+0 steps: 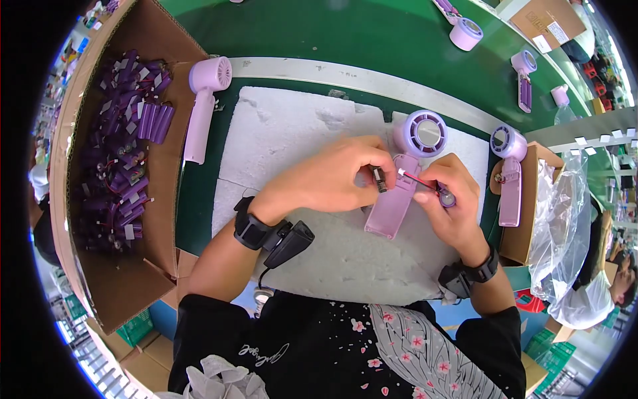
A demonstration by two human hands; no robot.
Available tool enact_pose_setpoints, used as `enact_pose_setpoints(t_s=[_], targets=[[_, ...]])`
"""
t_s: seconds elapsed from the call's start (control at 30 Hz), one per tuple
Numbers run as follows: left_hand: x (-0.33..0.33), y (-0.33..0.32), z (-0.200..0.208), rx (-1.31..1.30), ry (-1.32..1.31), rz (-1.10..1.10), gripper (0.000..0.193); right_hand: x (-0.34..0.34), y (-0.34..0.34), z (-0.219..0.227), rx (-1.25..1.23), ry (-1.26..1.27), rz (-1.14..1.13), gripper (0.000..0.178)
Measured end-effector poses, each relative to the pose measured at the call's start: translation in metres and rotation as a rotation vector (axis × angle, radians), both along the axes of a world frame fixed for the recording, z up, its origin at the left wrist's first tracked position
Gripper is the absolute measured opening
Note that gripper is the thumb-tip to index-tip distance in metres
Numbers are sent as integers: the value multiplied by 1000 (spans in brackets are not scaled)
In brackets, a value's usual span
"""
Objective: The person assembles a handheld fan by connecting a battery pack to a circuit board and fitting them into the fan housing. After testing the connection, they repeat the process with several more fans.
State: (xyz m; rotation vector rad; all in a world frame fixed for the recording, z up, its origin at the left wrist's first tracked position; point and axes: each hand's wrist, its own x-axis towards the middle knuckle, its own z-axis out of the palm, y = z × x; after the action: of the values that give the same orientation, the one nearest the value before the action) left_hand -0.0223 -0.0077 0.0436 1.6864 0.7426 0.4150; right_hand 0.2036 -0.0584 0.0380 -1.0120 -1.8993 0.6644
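A lilac handheld fan (387, 216) lies with its handle open on the white foam board, its round head pointing away from me. Over the left edge of that handle, my left hand (325, 176) is closed on a small dark part (379, 179), perhaps a circuit board. My right hand (457, 199) pinches a battery cell (446, 198), mostly hidden by the fingers. Red and black wires (419, 178) run from the cell to a white plug (401, 172) above the handle. The plug is close to the dark part; whether they touch I cannot tell.
On the left stands a cardboard box (159, 219) of purple battery cells, a lilac fan (199, 120) beside it. At right, another fan (510, 179) leans by a carton (531, 226) with clear plastic bags. More fans (466, 34) lie on the green surface beyond a pale strip (345, 74).
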Motion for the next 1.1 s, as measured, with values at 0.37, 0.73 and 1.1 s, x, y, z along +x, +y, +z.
enact_pose_setpoints(t_s=[0.37, 0.73, 1.1], targets=[[7, -2, -7, -264, -220, 139, 20, 0, 1, -4, -33, -35, -25, 15], [3, 4, -16, -369, -283, 140, 27, -4, -1, -2, -27, -141, -125, 12], [5, -2, -1, -319, -198, 219, 30, -5, -2, -5, -16, -147, -118, 12]])
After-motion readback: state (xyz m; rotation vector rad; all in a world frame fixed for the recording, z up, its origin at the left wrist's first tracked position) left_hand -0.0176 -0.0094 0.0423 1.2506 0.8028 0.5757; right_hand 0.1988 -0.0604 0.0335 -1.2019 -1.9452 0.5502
